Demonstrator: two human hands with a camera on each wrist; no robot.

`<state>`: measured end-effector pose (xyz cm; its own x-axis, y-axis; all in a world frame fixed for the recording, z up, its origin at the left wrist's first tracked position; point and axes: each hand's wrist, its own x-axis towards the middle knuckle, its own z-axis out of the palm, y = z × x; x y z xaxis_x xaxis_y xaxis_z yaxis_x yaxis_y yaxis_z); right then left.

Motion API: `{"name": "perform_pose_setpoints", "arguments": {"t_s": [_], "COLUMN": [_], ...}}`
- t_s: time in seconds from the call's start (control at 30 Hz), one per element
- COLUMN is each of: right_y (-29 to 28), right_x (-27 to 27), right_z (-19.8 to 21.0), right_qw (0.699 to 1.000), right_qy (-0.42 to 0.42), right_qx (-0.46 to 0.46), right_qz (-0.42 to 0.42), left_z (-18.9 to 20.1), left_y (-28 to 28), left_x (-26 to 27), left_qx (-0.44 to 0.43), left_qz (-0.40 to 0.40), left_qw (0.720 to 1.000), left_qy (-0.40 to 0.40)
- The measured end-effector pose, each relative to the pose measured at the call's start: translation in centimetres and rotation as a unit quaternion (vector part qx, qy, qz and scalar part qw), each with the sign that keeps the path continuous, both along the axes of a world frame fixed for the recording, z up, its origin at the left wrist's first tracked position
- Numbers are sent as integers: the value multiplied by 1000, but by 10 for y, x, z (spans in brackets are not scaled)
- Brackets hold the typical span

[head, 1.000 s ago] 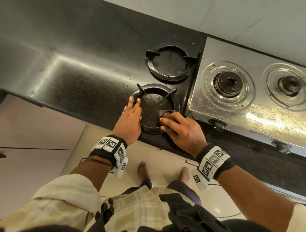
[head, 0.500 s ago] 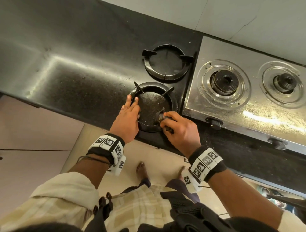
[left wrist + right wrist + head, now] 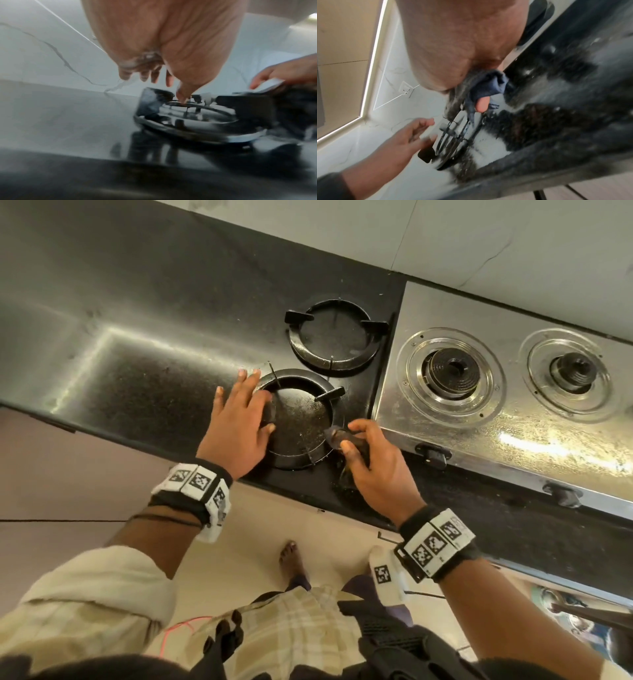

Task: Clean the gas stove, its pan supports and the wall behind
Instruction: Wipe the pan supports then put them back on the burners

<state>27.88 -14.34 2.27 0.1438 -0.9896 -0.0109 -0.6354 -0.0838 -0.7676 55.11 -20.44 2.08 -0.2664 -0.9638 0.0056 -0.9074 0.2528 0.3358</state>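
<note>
Step in hand: scrubbing the near pan support (image 3: 296, 419), which lay on the black counter (image 3: 137, 378), off the stove.
Left hand (image 3: 236, 422): fingers spread and straight, over the ring's 9 o'clock rim; the thumb seemed to touch it, but real contact was blurred in the wrist view.
Right hand (image 3: 373, 463): fingers and thumb pinched round a dark wet cloth (image 3: 337, 436) at the ring's 4 o'clock edge.
Task's things: second pan support (image 3: 334, 335) just beyond at 12 o'clock; steel gas stove (image 3: 513, 422) at 3 o'clock, both burners bare; wall (image 3: 479, 241) behind at 12 to 1 o'clock.
Next move, as I judge: steady or turn the ring with the left hand so the cloth reaches a fresh arc and the prongs (they stand proud and would snag fabric).
Edges: the counter's front lip ran close at 6 o'clock, right under both wrists; a shove that way could slide the ring off. The stove's side nearly met the ring at 3 o'clock.
Open room: broad bare counter toward 9 and 10 o'clock.
</note>
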Motion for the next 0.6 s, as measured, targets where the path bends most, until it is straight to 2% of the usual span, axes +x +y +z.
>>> {"name": "perform_pose_setpoints", "arguments": {"t_s": [0.07, 0.17, 0.3, 0.43, 0.5, 0.6], "right_y": [-1, 3, 14, 2, -13, -42], "right_x": [13, 32, 40, 23, 26, 40], "right_z": [-8, -19, -29, -25, -18, -3], "right_qw": [1000, 997, 993, 958, 945, 939], "right_qy": [14, 36, 50, 220, 285, 336], "right_qx": [-7, -64, -92, -148, -141, -74], "right_qz": [-1, 28, 46, 108, 77, 8], "left_z": [1, -18, -37, -38, -38, -35], "left_y": [19, 51, 62, 59, 54, 47], "left_x": [-24, -54, -56, -55, -56, -56], "left_qx": [-17, 34, 54, 60, 72, 88], "left_qz": [31, 42, 55, 44, 51, 60], "left_qw": [999, 998, 995, 996, 994, 992], "left_qy": [23, 23, 56, 42, 56, 69]}}
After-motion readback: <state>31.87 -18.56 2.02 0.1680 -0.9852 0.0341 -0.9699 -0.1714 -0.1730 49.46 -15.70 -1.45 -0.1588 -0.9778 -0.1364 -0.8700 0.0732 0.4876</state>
